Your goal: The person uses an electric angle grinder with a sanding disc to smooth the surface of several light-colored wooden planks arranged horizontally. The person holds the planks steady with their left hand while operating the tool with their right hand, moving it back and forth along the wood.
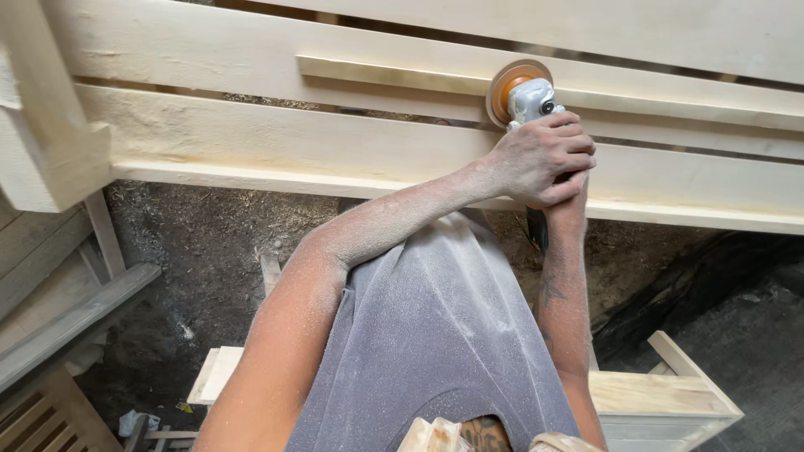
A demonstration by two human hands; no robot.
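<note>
A small angle grinder (533, 100) with a grey head and an orange sanding disc (505, 84) rests against pale wooden slats (251, 142). My left hand (543, 157), dusted with sawdust, is clasped over the grinder's body just below the head. My right hand (576, 203) is mostly hidden under the left one and grips the tool's dark rear handle (537, 232). A tattooed right forearm rises from the lower right. The disc touches the edge of a thin raised strip (377, 74) on the slats.
A pale wooden post (46, 125) joins the slats at left. Below lie a sawdust-covered dirt floor (209, 251), stacked planks and a slatted piece (50, 318) at left, and a light wooden frame (670, 393) at lower right. My grey shirt is coated in dust.
</note>
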